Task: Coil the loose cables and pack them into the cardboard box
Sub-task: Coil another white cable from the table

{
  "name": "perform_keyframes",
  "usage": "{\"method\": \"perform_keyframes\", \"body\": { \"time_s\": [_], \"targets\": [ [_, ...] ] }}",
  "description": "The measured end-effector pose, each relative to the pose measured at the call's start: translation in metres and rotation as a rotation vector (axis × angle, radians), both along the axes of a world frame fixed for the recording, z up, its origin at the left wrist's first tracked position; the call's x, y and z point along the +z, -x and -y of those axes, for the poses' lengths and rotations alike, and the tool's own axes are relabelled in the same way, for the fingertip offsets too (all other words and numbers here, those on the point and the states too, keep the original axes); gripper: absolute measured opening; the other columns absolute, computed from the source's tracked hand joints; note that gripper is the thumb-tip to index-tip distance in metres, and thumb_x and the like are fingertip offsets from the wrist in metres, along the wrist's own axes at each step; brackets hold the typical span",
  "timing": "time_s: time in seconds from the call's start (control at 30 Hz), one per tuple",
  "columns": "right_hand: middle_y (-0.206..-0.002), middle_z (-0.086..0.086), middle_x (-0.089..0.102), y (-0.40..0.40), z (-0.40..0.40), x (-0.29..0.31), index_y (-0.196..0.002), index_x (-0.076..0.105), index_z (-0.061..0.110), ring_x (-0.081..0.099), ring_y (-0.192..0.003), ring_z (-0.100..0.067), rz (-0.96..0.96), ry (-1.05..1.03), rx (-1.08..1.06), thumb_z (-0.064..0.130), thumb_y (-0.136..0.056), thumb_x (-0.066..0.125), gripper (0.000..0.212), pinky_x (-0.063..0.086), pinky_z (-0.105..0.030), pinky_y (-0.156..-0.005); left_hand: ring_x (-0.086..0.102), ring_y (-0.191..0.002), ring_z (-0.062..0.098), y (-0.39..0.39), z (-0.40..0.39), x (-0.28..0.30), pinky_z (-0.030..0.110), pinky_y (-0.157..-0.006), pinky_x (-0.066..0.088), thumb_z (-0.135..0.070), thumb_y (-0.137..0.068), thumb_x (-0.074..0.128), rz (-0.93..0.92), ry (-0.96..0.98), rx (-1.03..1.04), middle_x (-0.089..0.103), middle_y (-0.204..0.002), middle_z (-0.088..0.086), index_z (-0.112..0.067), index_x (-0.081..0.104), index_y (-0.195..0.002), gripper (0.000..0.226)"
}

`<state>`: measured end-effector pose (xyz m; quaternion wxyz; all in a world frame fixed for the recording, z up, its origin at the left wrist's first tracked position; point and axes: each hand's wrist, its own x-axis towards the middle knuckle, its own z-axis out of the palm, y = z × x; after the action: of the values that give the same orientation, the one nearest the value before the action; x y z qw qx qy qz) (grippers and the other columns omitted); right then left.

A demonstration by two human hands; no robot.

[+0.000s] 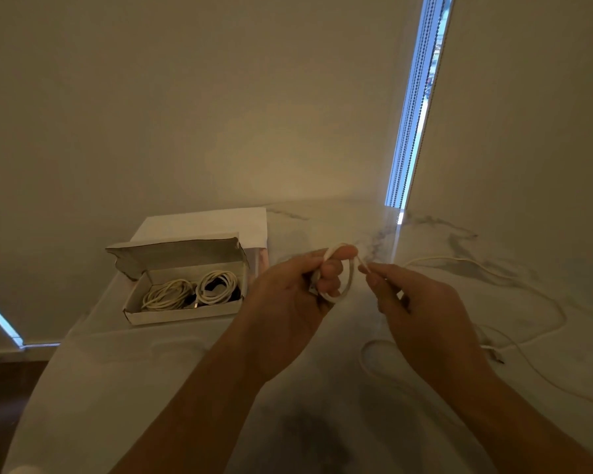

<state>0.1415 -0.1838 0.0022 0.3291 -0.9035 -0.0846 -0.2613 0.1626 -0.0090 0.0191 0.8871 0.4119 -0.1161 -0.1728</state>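
My left hand [298, 289] holds a small coil of white cable [348, 278] looped around its fingers, above the marble table. Just right of the coil, my right hand [411, 302] pinches the same cable between thumb and fingers. The cable's loose tail [514, 278] trails over the table to the right and curls back toward a plug [493, 354]. An open cardboard box [182, 314] stands to the left with its lid up. Inside lie two white coiled cables [166, 295] [218, 285] and something dark.
The white marble table [151, 388] ends at its left edge, with dark floor [0, 398] beyond. A white paper bag [220, 224] stands behind the box against the wall. A window gap with bead chains [415, 107] runs up at the right.
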Motion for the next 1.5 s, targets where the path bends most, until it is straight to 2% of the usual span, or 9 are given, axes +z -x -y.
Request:
{"method": "perform_keyframes", "body": {
  "time_s": [0.2, 0.3, 0.4, 0.73, 0.87, 1.0, 1.17, 1.27, 1.5],
  "targets": [
    [-0.084, 0.017, 0.065, 0.008, -0.016, -0.008, -0.12, 0.067, 0.027, 0.048, -0.067, 0.007, 0.003, 0.103, 0.078, 0.042, -0.097, 0.045, 0.036, 0.034, -0.006, -0.067, 0.046, -0.071, 0.008, -0.007, -0.007, 0.002, 0.021, -0.072, 0.046, -0.018, -0.092, 0.05, -0.051, 0.179, 0.138, 0.053, -0.083, 0.003, 0.008, 0.053, -0.129, 0.046],
    [-0.104, 0.011, 0.072, 0.017, -0.023, -0.007, -0.123, 0.065, 0.031, 0.064, -0.082, -0.005, -0.047, 0.165, 0.147, 0.047, -0.095, 0.045, 0.038, 0.049, -0.019, -0.074, 0.054, -0.074, 0.01, -0.01, -0.011, 0.0, 0.019, -0.076, 0.051, -0.016, -0.089, 0.055, -0.021, 0.174, 0.263, 0.058, -0.086, 0.006, 0.009, 0.055, -0.129, 0.046],
    [-0.103, 0.014, 0.071, 0.026, -0.029, -0.003, -0.12, 0.066, 0.032, 0.066, -0.082, -0.006, -0.06, 0.234, 0.241, 0.047, -0.096, 0.048, 0.033, 0.053, -0.023, -0.073, 0.058, -0.08, 0.012, -0.012, -0.011, -0.001, 0.024, -0.084, 0.051, -0.007, -0.093, 0.053, -0.019, 0.116, 0.415, 0.066, -0.1, 0.013, 0.008, 0.06, -0.121, 0.032],
    [-0.078, 0.018, 0.056, 0.028, -0.023, 0.012, -0.093, 0.059, 0.036, 0.05, -0.058, -0.002, 0.104, 0.258, 0.22, 0.045, -0.094, 0.042, 0.02, 0.042, -0.014, -0.053, 0.063, -0.084, 0.016, -0.002, -0.003, -0.01, 0.037, -0.091, 0.052, -0.015, -0.102, 0.047, 0.294, -0.751, 0.457, 0.069, -0.092, 0.009, -0.028, 0.069, -0.092, 0.027],
    [-0.075, 0.016, 0.057, 0.023, -0.008, 0.021, -0.088, 0.063, 0.031, 0.048, -0.058, -0.002, 0.192, 0.211, 0.116, 0.048, -0.093, 0.048, 0.023, 0.032, -0.006, -0.056, 0.064, -0.074, 0.008, 0.001, 0.003, -0.008, 0.016, -0.074, 0.052, -0.015, -0.102, 0.044, 0.366, -0.896, 0.3, 0.068, -0.085, 0.008, -0.012, 0.071, -0.106, 0.027],
    [-0.07, 0.019, 0.042, 0.016, 0.005, 0.022, -0.088, 0.064, 0.031, 0.041, -0.056, 0.004, 0.176, 0.221, 0.042, 0.045, -0.091, 0.056, 0.017, 0.022, -0.009, -0.055, 0.056, -0.065, 0.006, 0.006, 0.009, -0.005, 0.02, -0.069, 0.049, -0.013, -0.102, 0.041, 0.396, -0.943, 0.203, 0.063, -0.074, 0.001, -0.006, 0.072, -0.098, 0.032],
    [-0.08, 0.016, 0.052, 0.012, 0.009, 0.02, -0.093, 0.067, 0.031, 0.047, -0.062, -0.002, 0.183, 0.212, 0.039, 0.048, -0.093, 0.049, 0.024, 0.027, -0.01, -0.055, 0.056, -0.068, 0.001, 0.012, 0.009, 0.003, 0.013, -0.068, 0.049, -0.006, -0.101, 0.04, 0.451, -0.911, 0.193, 0.063, -0.076, -0.008, -0.038, 0.067, -0.075, 0.049],
    [-0.086, 0.017, 0.056, 0.009, 0.011, 0.017, -0.096, 0.067, 0.032, 0.051, -0.068, -0.004, 0.196, 0.191, 0.023, 0.047, -0.096, 0.048, 0.025, 0.034, -0.011, -0.058, 0.057, -0.064, -0.005, 0.012, 0.009, 0.003, 0.012, -0.066, 0.05, -0.006, -0.1, 0.039, 0.409, -0.868, 0.184, 0.064, -0.066, -0.017, -0.04, 0.074, -0.064, 0.061],
    [-0.085, 0.016, 0.057, 0.004, 0.012, 0.012, -0.1, 0.07, 0.029, 0.042, -0.066, -0.003, 0.224, 0.206, -0.049, 0.038, -0.097, 0.048, 0.024, 0.025, -0.008, -0.059, 0.056, -0.069, 0.006, 0.006, 0.006, -0.004, 0.019, -0.069, 0.047, -0.027, -0.1, 0.045, 0.272, -0.741, 0.177, 0.061, -0.076, -0.002, -0.007, 0.074, -0.103, 0.035]
  ]
}}
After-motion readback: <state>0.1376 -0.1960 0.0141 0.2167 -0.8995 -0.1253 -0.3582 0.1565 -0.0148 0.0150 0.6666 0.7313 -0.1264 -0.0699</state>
